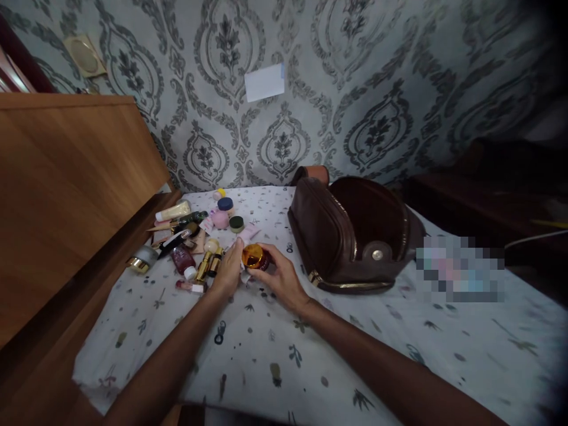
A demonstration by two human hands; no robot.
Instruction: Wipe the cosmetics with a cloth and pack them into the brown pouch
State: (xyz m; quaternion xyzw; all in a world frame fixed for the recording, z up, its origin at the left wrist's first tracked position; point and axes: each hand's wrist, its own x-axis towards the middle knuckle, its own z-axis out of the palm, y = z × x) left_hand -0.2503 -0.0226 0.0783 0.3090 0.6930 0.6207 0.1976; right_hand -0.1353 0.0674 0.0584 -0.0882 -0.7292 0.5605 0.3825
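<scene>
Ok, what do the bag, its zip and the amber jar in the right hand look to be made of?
The bag: leather or imitation leather, from its smooth brown skin with a soft sheen. Its zip: probably metal, by its shiny golden teeth. The amber jar: glass or tinted plastic, glossy and see-through; looks can't settle which.

Both hands (227, 272) (286, 279) close together, right fingers (270, 253) curved, bare forearms (177, 343) (368, 349) outstretched.
</scene>
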